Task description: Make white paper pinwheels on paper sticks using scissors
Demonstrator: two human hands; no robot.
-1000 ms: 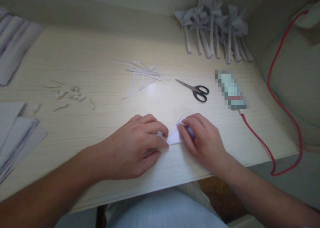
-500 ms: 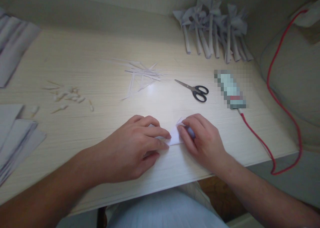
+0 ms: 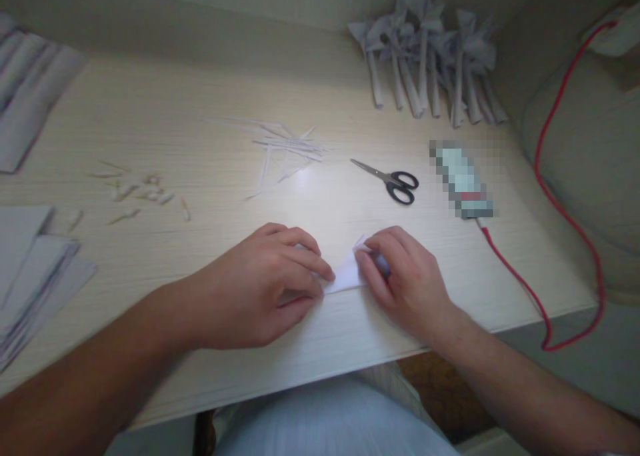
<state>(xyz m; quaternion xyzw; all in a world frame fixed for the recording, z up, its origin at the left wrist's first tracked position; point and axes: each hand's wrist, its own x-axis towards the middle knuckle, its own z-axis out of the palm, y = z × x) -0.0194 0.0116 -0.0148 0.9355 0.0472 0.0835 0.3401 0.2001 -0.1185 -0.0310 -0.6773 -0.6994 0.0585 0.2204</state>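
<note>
– What is the right hand [image 3: 413,269] doing?
– It is pinching the paper [image 3: 349,273] between thumb and finger.
– And the left hand [image 3: 267,279]?
– Its fingertips are touching the paper's left end; whether they are gripping, one cannot tell.
– Where is the paper lying?
– On the table [image 3: 215,383], between the hands.
</note>
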